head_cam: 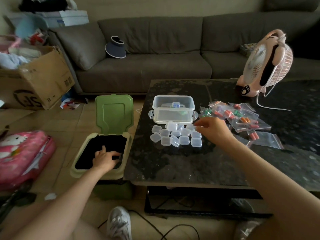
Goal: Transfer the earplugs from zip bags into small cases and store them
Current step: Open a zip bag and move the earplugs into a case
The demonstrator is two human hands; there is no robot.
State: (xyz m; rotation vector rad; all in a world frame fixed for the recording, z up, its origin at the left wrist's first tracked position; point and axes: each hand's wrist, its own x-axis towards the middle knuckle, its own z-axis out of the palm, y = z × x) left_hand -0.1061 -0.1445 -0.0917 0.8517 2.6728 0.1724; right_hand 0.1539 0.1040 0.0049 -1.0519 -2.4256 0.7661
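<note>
While the left hand (105, 159) reaches into the dark mouth of the bin (81, 148) at lower left, its fingers dipping past the rim so that I cannot tell whether they hold anything, the real work sits on the table (181, 163) to the right. The cases (176, 135) lie in a loose cluster at mid-frame, just in front of a clear tub (174, 110). They look light, hard and slick, likely to skate on the glossy top, so best taken by opposite edges. The right hand (214, 130) hovers at the cluster's right edge, thumb and forefinger drawn close at one case; gripped or merely touched, I cannot tell. Right of it the zip bags (259, 124) lie fanned and overlapping, the earplugs (228, 112) inside them, orange, red and green. The bags are limp, slippery film, best pinched at the seal. The plugs I judge soft, squashy and nearly weightless.

The tabletop is dark, speckled and shiny. Around it stand a pink bag (22, 153) and a cardboard box (39, 78) at left, a grey sofa (147, 66) along the back and a pink fan (266, 63) at upper right.
</note>
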